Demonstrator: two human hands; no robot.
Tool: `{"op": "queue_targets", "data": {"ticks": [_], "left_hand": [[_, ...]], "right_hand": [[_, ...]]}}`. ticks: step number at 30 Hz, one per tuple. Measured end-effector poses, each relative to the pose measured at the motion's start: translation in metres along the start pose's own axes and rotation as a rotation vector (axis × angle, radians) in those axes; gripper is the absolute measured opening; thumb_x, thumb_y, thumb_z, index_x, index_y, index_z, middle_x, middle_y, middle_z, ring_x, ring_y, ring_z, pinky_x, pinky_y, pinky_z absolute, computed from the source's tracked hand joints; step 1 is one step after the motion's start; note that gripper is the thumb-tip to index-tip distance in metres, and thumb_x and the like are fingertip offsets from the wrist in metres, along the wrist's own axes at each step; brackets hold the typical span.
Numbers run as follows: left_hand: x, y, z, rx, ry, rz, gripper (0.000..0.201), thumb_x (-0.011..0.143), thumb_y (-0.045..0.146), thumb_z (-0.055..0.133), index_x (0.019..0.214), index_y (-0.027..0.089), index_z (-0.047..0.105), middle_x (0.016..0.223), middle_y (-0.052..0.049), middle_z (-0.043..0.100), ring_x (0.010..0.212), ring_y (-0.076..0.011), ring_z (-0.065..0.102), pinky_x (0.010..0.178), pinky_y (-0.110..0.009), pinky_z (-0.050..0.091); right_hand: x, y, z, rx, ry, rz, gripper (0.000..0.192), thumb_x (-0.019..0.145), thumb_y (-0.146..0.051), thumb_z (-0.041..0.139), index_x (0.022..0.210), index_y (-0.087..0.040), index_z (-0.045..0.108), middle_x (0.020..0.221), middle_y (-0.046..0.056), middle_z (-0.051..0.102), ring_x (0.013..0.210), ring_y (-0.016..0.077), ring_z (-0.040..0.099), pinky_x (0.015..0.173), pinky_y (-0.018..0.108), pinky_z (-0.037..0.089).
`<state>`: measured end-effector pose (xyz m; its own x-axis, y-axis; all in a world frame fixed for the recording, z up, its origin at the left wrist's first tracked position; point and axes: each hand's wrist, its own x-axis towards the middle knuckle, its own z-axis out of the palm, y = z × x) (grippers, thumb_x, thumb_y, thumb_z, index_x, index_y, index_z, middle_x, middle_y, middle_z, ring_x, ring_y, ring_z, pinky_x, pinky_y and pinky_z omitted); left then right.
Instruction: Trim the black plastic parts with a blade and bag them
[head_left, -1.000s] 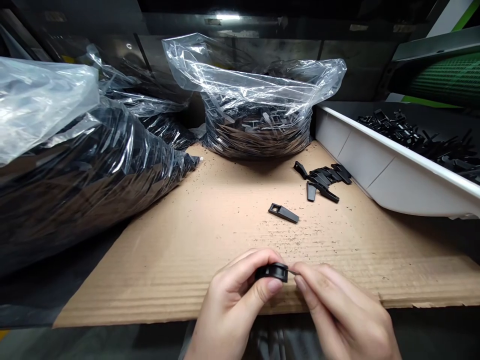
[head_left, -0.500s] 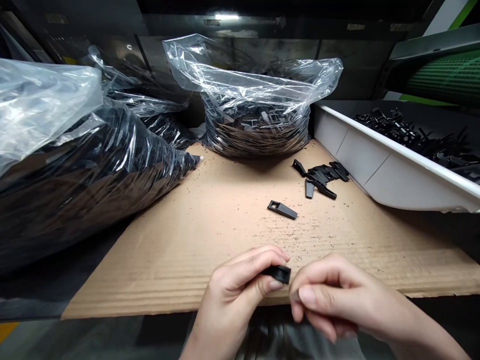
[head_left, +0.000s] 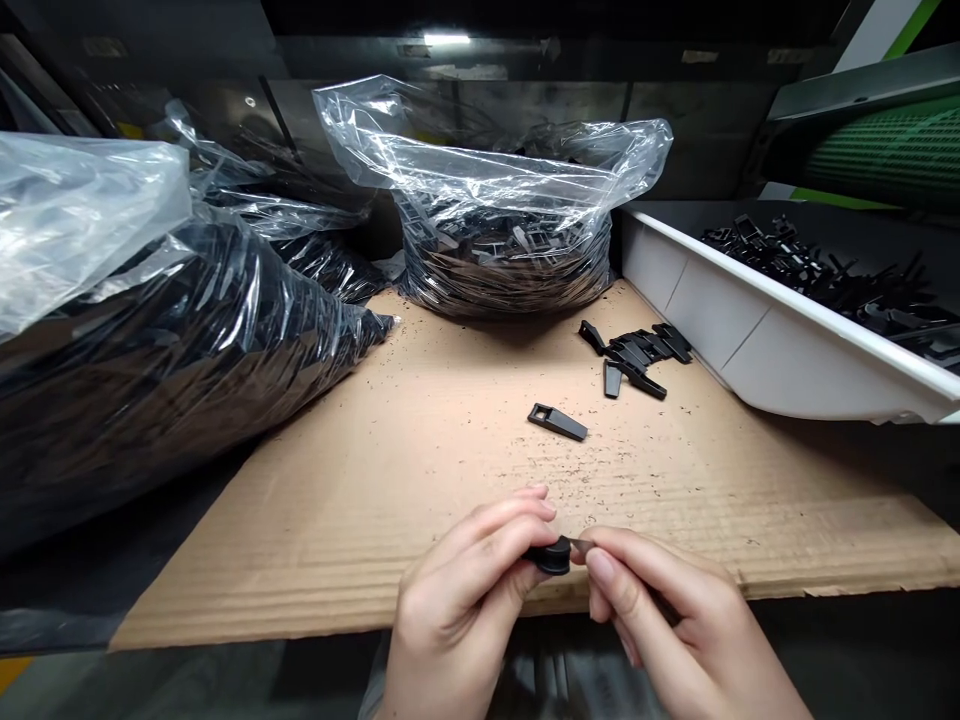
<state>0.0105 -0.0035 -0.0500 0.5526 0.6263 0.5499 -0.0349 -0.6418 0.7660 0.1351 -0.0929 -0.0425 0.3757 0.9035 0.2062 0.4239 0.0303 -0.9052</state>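
My left hand [head_left: 474, 580] pinches a black plastic part [head_left: 553, 556] between thumb and fingers, its rounded end facing right above the cardboard's front edge. Close on the right, my right hand [head_left: 660, 600] grips a small pointed blade [head_left: 580, 545] between thumb and forefinger. The blade's tip is at the part's right end; whether it touches cannot be made out. Farther back, a single black plastic clip [head_left: 557, 421] with a square hole lies on the cardboard sheet [head_left: 315, 540]. Behind it to the right is a small pile of similar clips [head_left: 637, 352].
A clear plastic bag [head_left: 502, 250] full of black parts stands at the back. Another large filled bag [head_left: 187, 350] bulges over the left side. On the right, a white tray [head_left: 697, 320] holds many black parts. Dark shavings dot the cardboard.
My right hand has turned and come up to the part, and the blade in its fingers now shows. The part has rotated in my left hand, its rounded end now showing.
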Motion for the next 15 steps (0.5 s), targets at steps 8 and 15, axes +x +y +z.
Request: {"op": "queue_targets", "data": {"ticks": [8, 15], "left_hand": [[0.002, -0.001, -0.003, 0.016, -0.057, 0.030, 0.030, 0.078, -0.001, 0.050, 0.093, 0.022, 0.062, 0.101, 0.005, 0.062, 0.101, -0.0106, 0.057, 0.091, -0.015, 0.043], [0.005, -0.001, -0.007, -0.071, -0.095, -0.037, 0.030, 0.078, 0.001, 0.054, 0.093, 0.026, 0.062, 0.099, 0.009, 0.063, 0.099, -0.0079, 0.057, 0.090, -0.011, 0.042]], "right_hand": [[0.020, -0.013, -0.025, 0.020, -0.390, 0.129, 0.037, 0.089, -0.033, 0.038, 0.059, -0.013, 0.039, 0.054, -0.002, 0.040, 0.054, 0.0057, 0.038, 0.054, 0.019, 0.029], [0.036, -0.011, -0.036, 0.316, -0.644, 0.314, 0.027, 0.088, -0.031, 0.041, 0.077, -0.009, 0.053, 0.049, -0.005, 0.036, 0.040, 0.0013, 0.025, 0.038, 0.014, 0.017]]}}
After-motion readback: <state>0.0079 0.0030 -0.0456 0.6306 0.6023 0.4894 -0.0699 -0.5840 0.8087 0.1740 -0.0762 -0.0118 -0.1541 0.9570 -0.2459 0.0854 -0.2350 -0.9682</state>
